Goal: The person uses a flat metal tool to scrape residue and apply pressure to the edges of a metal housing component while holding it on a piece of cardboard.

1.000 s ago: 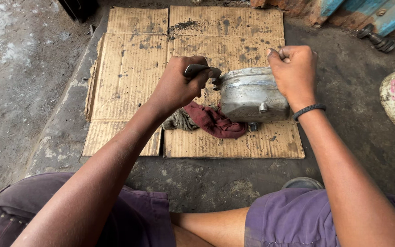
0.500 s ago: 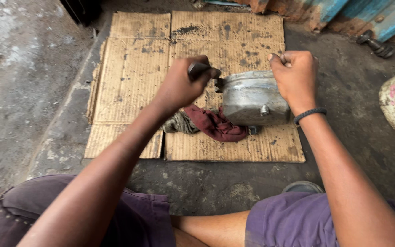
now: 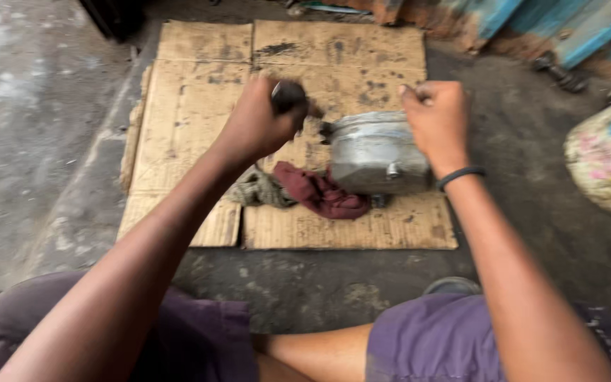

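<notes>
- Sitting on a sheet of stained cardboard [image 3: 199, 106] on the floor is a grey metal housing [image 3: 376, 152], rounded and dull, between the two hands.
- Left hand [image 3: 256, 124] is closed in a fist around a dark tool handle [image 3: 288, 95], held just to the left of the housing and slightly above its top edge; the tool's working end is blurred and cannot be made out.
- Right hand [image 3: 436, 117] is closed too, knuckles up, poised over the housing's upper right side; whether it grips a small part or presses on the metal cannot be told. A black band [image 3: 460, 175] circles that wrist.
- A dark red rag [image 3: 319, 192] lies against the housing's lower left, with a greyish cloth [image 3: 256, 189] beside it.
- A patterned sack [image 3: 606, 159] sits well apart at the right.
</notes>
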